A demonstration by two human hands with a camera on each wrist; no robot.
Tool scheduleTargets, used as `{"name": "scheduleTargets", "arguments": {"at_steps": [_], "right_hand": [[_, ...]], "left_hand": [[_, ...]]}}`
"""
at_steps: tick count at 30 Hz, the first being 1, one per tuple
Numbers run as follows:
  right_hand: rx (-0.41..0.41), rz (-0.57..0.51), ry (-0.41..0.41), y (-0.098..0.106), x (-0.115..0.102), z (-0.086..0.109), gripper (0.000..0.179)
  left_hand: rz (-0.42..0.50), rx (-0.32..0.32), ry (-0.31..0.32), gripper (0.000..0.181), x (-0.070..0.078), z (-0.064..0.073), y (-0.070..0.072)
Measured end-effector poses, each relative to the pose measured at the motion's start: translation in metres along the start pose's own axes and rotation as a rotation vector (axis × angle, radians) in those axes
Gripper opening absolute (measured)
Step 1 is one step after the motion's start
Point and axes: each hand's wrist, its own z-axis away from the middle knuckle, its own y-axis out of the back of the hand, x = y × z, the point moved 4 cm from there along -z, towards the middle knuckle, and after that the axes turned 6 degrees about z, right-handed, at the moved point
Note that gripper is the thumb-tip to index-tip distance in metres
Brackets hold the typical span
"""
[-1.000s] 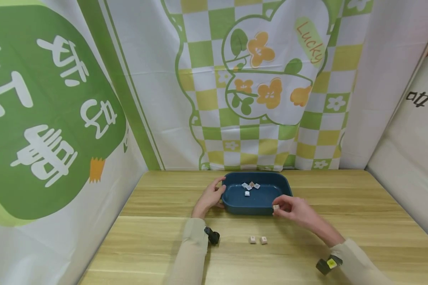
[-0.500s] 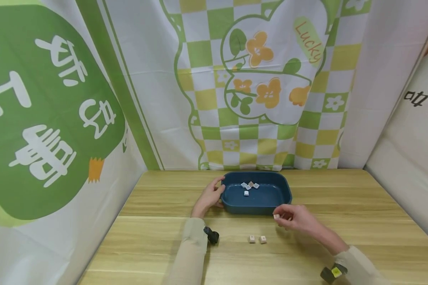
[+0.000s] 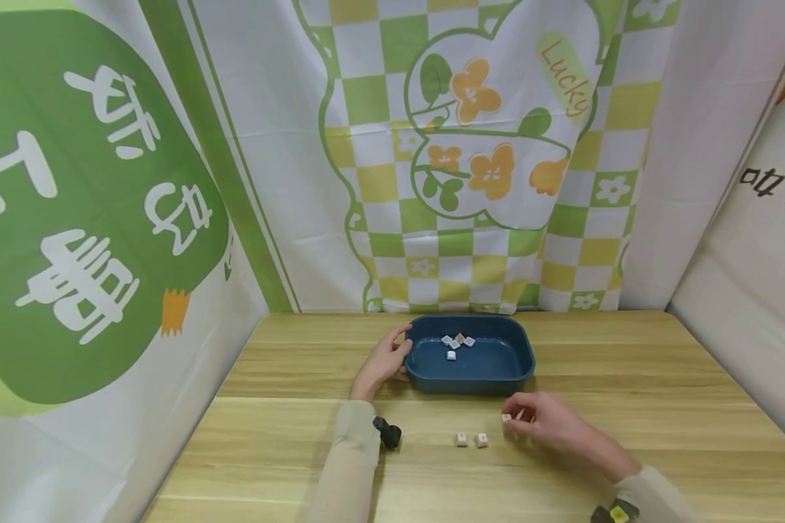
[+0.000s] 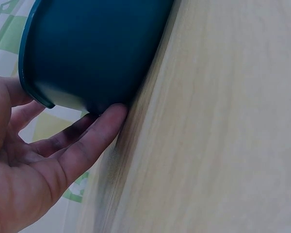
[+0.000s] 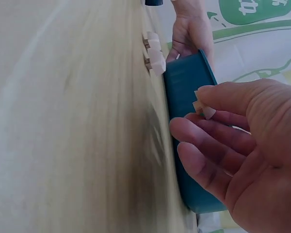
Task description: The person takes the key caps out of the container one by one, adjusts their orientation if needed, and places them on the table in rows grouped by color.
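Fingers of the right hand (image 3: 549,421) pinched 1 keycap (image 3: 506,418); left hand (image 3: 383,365) gripped the blue tray (image 3: 464,386). Low, level release judged best, beside 2 loose keycaps (image 3: 481,440).

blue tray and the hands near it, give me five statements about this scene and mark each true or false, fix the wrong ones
1. The right hand pinches a small pale piece. True.
2. The left hand touches the left end of the blue tray. True.
3. The blue tray has nothing in it. False: five small pieces, one of them apart from the others, lie inside.
4. Two pale blocks sit on the table, on the person's side of the blue tray. True.
5. The piece in the right hand is inside the blue tray. False: it is outside, on the near side.
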Motion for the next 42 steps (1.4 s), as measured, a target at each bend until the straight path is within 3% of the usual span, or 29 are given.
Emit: {"name": "scheduleTargets", "arguments": {"at_steps": [10, 17, 42], "right_hand": [[-0.041, 0.043, 0.053, -0.012, -0.004, 0.003, 0.006], [-0.081, -0.011, 0.036, -0.019, -0.006, 0.001, 0.008], [-0.122, -0.008, 0.000, -0.021, -0.005, 0.000, 0.015]], "left_hand": [[0.004, -0.003, 0.013, 0.046, -0.001, 0.001, 0.000], [-0.010, 0.003, -0.009, 0.046, 0.001, -0.002, 0.000], [-0.008, 0.003, -0.007, 0.046, 0.001, 0.001, 0.000]]}}
